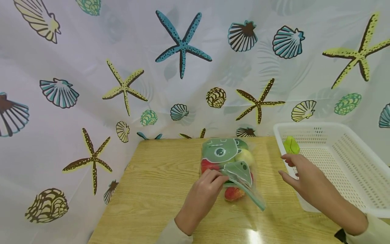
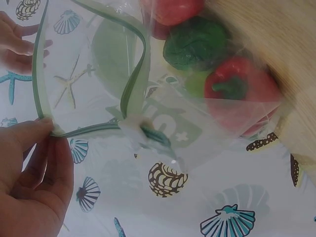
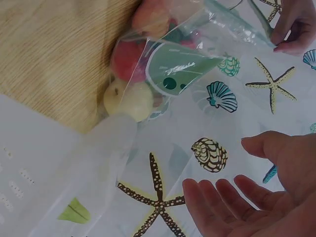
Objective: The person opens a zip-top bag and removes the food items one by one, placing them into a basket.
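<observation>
My left hand (image 1: 202,189) pinches the green zip edge of a clear zip bag (image 1: 216,152) printed with a green cartoon animal. In the left wrist view, the bag's mouth (image 2: 35,79) gapes. Red pepper (image 2: 242,86), a dark green vegetable (image 2: 195,44) and a pale yellow round fruit (image 3: 131,101) show through the plastic. A red-orange fruit (image 1: 234,194) lies near the bag's mouth; whether it is inside, I cannot tell. My right hand (image 1: 310,183), fingers spread and holding nothing, hovers by the white basket's left rim, apart from the bag.
The white perforated basket (image 1: 323,126) stands on the right of the wooden table (image 1: 155,173). A yellow-green object (image 1: 291,145) lies inside against its left wall. Behind the table hangs a white curtain (image 1: 195,88) printed with shells and starfish.
</observation>
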The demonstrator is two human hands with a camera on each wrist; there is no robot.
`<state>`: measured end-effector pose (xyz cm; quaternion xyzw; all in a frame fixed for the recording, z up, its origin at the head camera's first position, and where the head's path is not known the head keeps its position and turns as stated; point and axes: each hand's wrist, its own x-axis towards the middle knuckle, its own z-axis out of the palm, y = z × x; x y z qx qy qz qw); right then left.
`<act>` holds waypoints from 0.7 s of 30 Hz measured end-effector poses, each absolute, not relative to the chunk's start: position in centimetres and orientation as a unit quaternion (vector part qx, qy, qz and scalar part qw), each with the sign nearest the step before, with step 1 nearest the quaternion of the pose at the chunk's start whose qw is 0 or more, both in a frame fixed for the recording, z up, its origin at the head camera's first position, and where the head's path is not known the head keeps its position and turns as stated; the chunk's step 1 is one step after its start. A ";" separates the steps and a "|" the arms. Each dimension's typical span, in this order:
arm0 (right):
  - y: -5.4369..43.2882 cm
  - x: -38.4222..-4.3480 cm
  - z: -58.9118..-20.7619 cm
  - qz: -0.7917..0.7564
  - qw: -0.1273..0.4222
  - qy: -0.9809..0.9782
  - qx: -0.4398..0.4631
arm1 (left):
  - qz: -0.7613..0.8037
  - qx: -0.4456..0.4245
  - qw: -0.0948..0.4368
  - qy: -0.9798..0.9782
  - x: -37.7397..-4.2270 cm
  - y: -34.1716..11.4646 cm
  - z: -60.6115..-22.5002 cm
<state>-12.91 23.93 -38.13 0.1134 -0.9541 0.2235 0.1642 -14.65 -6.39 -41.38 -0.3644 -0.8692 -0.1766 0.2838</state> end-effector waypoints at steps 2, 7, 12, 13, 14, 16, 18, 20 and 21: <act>23.5 -11.9 -38.3 0.221 0.189 -0.949 0.124 | -0.177 -0.366 0.285 -0.868 -14.6 -6.4 -41.4; 22.0 -9.7 -38.5 0.206 0.257 -0.930 0.163 | -0.177 -0.370 0.293 -0.864 -14.5 -6.4 -41.5; 20.7 -8.2 -38.7 0.206 0.317 -0.900 0.215 | -0.180 -0.372 0.296 -0.861 -14.6 -6.5 -41.6; 20.5 -7.9 -38.7 0.207 0.323 -0.897 0.220 | -0.180 -0.373 0.297 -0.860 -14.6 -6.5 -41.6; 20.4 -7.6 -38.8 0.209 0.325 -0.895 0.224 | -0.180 -0.374 0.297 -0.860 -14.6 -6.5 -41.6; 20.0 -7.1 -38.9 0.208 0.324 -0.895 0.225 | -0.180 -0.374 0.299 -0.859 -14.6 -6.5 -41.6; 19.7 -6.6 -39.0 0.200 0.324 -0.898 0.221 | -0.180 -0.375 0.299 -0.859 -14.6 -6.5 -41.6; 19.4 -6.2 -39.3 0.192 0.326 -0.898 0.222 | -0.180 -0.374 0.300 -0.859 -14.6 -6.5 -41.6; 19.2 -6.0 -39.4 0.188 0.333 -0.896 0.226 | -0.180 -0.374 0.301 -0.859 -14.6 -6.5 -41.6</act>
